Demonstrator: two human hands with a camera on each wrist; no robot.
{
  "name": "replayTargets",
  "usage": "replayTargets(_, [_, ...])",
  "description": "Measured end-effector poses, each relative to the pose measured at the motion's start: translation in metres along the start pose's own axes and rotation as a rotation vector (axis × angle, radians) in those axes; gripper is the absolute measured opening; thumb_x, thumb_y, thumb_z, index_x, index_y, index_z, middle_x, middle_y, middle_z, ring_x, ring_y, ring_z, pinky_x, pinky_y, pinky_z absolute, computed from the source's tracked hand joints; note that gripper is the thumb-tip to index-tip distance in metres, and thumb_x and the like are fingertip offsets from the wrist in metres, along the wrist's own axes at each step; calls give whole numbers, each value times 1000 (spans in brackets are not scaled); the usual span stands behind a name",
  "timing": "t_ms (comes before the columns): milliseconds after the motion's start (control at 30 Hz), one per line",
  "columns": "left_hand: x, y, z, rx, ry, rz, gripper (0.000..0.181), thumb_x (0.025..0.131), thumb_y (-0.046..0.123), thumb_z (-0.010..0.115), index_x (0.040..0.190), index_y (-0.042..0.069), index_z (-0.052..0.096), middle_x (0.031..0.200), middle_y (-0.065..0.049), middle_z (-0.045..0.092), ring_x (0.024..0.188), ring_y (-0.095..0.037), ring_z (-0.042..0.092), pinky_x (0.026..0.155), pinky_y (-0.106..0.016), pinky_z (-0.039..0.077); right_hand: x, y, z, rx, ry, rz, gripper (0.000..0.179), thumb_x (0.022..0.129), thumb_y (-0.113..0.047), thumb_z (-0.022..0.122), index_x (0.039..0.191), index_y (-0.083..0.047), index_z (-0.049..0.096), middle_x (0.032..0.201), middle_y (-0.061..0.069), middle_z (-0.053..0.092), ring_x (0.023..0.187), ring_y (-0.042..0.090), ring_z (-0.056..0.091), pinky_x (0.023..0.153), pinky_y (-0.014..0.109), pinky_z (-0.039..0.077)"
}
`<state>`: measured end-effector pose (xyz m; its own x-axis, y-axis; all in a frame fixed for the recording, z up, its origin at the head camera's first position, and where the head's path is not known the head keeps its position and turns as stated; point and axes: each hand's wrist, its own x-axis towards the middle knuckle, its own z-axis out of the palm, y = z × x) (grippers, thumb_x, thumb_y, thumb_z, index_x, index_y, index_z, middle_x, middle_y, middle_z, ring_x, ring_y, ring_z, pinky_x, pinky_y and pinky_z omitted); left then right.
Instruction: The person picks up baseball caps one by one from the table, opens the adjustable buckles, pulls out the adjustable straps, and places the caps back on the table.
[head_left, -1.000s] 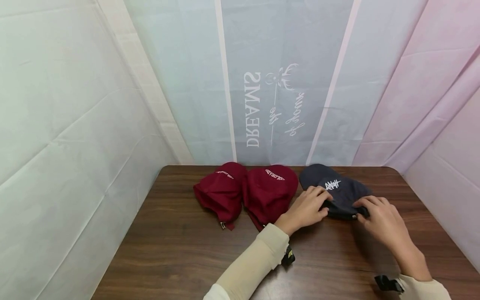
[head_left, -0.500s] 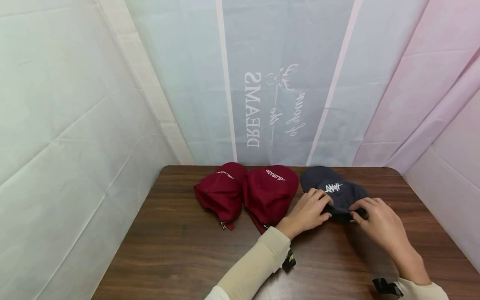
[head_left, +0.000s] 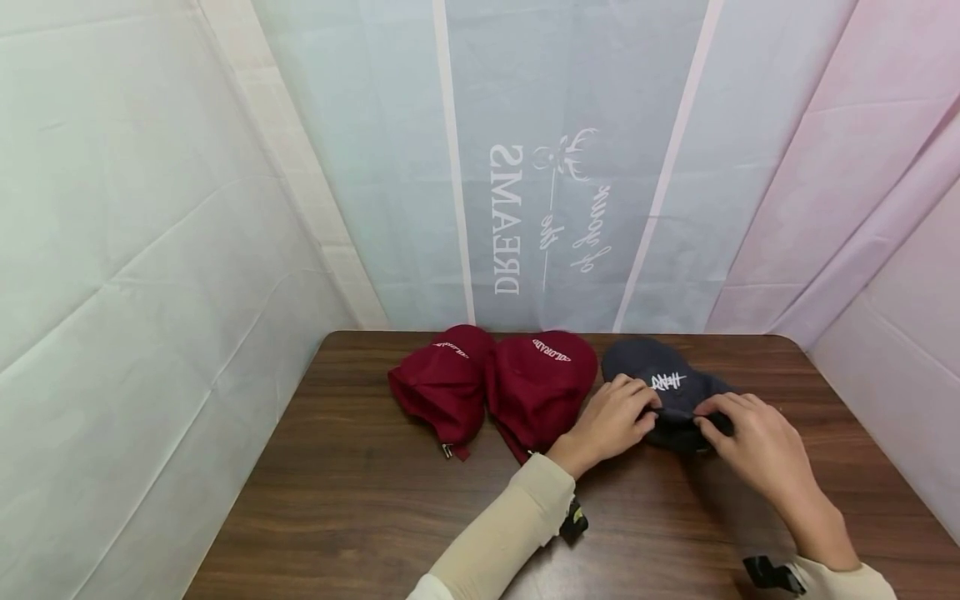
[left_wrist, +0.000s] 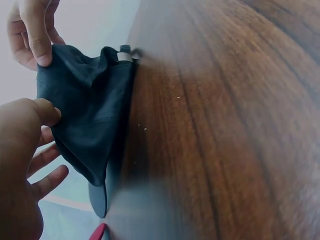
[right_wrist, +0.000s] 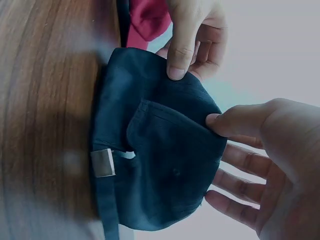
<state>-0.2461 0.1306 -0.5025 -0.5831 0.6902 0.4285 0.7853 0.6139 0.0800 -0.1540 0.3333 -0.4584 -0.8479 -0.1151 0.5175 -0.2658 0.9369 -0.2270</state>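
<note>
A dark navy baseball cap (head_left: 648,360) with white lettering rests at the table's back right, its brim toward the backdrop. My left hand (head_left: 611,419) pinches its crown from the left, thumb on the near side. From the right, my right hand (head_left: 757,437) pinches the same cap close by. In the right wrist view the back of the cap (right_wrist: 165,150) faces me, with its strap and metal buckle (right_wrist: 103,163) low by the table. The left wrist view shows the thumb (left_wrist: 47,112) pressed to the cloth (left_wrist: 85,100).
Two dark red caps with white lettering, a middle one (head_left: 536,392) and a left one (head_left: 442,387), lie side by side left of the navy cap. Behind the brown wooden table (head_left: 360,517) hangs a printed cloth backdrop (head_left: 570,83); pale cloth walls stand at both sides.
The navy cap has shifted slightly toward me, and its back part now folds lower. My right hand has moved a little left, closer to my left hand. The red caps stay put.
</note>
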Motion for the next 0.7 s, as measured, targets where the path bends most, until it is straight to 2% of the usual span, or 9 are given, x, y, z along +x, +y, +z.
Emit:
replayTargets(300, [-2,-9,-16,-75,68,-16,13,104,31,68,115,26,72,113,14,68,106,-4,58,96,-16,48,9,-14,-5,14,119,-69,23,77,-5,91,92,-15,77,89,5,76,81,29,67,63,46,51])
replayTargets(500, [-4,-15,-27,-107,124,-17,16,103,30,70,116,23,74,112,12,70,105,-4,60,97,-13,48,16,-22,-8,17,195,-105,24,76,-4,91,94,-15,78,91,2,76,87,27,69,66,41,49])
replayTargets(700, [-9,-18,-38,-161,171,-20,18,102,29,72,118,21,75,113,10,71,107,-5,61,100,-12,48,23,-31,-13,43,226,-105,23,78,-3,89,96,-14,79,92,2,76,91,24,68,73,32,46])
